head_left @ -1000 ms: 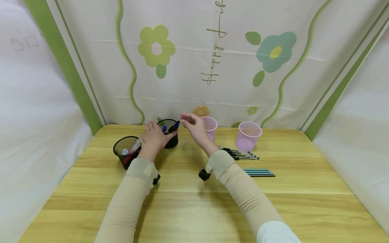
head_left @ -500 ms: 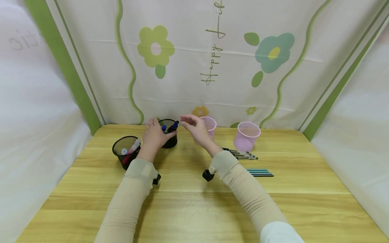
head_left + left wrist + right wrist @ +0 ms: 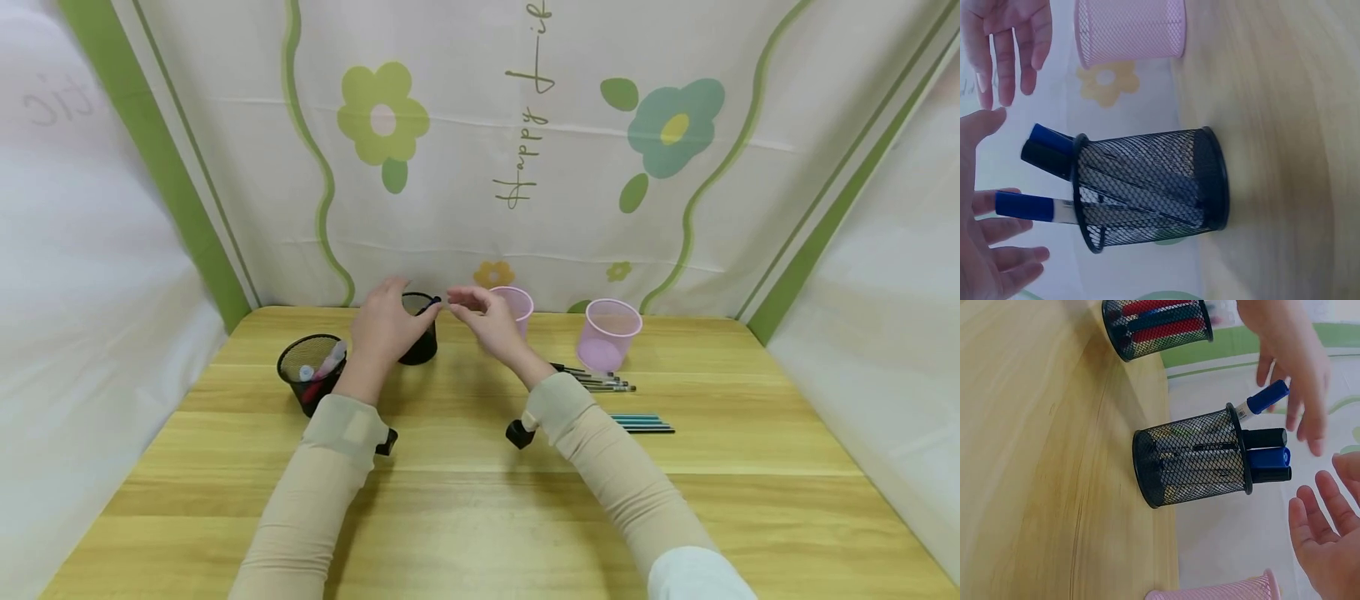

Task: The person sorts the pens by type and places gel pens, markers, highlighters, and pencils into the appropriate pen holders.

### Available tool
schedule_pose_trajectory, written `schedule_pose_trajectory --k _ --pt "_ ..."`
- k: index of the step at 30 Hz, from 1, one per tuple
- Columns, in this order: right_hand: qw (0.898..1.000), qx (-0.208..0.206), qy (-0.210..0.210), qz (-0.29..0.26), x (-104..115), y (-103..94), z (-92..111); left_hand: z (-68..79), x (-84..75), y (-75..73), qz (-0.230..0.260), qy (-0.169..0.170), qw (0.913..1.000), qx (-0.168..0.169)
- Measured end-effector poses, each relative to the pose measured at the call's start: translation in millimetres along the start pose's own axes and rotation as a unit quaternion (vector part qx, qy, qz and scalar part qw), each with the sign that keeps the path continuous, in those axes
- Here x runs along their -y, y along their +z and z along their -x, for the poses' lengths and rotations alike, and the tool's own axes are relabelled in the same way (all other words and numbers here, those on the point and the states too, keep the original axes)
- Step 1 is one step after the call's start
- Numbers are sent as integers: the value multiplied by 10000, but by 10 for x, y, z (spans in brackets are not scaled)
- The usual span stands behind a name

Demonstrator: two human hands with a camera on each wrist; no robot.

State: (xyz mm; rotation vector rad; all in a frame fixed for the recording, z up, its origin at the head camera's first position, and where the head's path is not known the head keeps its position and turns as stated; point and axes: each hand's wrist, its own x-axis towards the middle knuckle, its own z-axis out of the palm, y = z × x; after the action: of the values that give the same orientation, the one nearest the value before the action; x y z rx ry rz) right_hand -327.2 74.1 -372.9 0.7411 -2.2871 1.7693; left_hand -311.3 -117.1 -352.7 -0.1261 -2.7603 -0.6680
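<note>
A black mesh pen holder (image 3: 422, 348) stands upright at the back, with several capped markers in it. In the left wrist view a blue-capped marker (image 3: 1025, 206) leans out of its rim, apart from a blue and black group. My left hand (image 3: 385, 329) hovers over the holder's left side, fingers spread and holding nothing. Right of the rim, my right hand (image 3: 491, 325) hangs in the air with fingers loosely extended, nothing in it. The two thumbs and fingertips are near each other but apart, as the right wrist view shows.
At the left stands another black mesh holder (image 3: 300, 385) containing red and pale pens. Two pink mesh cups (image 3: 517, 302) (image 3: 609, 333) stand right of centre. Several slim black pens (image 3: 600, 382) and teal pencil-like sticks (image 3: 637, 423) lie in front of them. A printed curtain (image 3: 465, 167) hangs behind.
My left hand has lifted and shifted slightly away from me over the holder, covering more of the markers in the head view. The right hand's fingers have parted a little; it has drifted slightly right.
</note>
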Motion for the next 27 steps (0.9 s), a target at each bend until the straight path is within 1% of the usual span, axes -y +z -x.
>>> schedule_pose_trajectory --k 4,7,12,15,20,24,27 --pt "10000 20 -64 43 18 -58 20 13 -63 -34 -154 522 9973 -502" --pt "9999 89 -62 93 31 -103 47 27 -91 -41 -214 813 9934 -784" --pt "9994 235 -26 240 46 -187 121 54 -120 -27 -111 1138 9876 -1076" --pt "9991 317 -48 262 56 -250 167 74 -142 -19 -85 1397 9821 -1262" --pt "9988 377 -34 311 52 -383 234 124 -188 22 -213 1970 9699 -1412" --pt "9979 392 11 519 42 -494 293 162 -241 77 -236 2390 9595 -1475" --pt "9971 373 64 661 32 -578 340 183 -298 114 -150 2594 9544 -1471"
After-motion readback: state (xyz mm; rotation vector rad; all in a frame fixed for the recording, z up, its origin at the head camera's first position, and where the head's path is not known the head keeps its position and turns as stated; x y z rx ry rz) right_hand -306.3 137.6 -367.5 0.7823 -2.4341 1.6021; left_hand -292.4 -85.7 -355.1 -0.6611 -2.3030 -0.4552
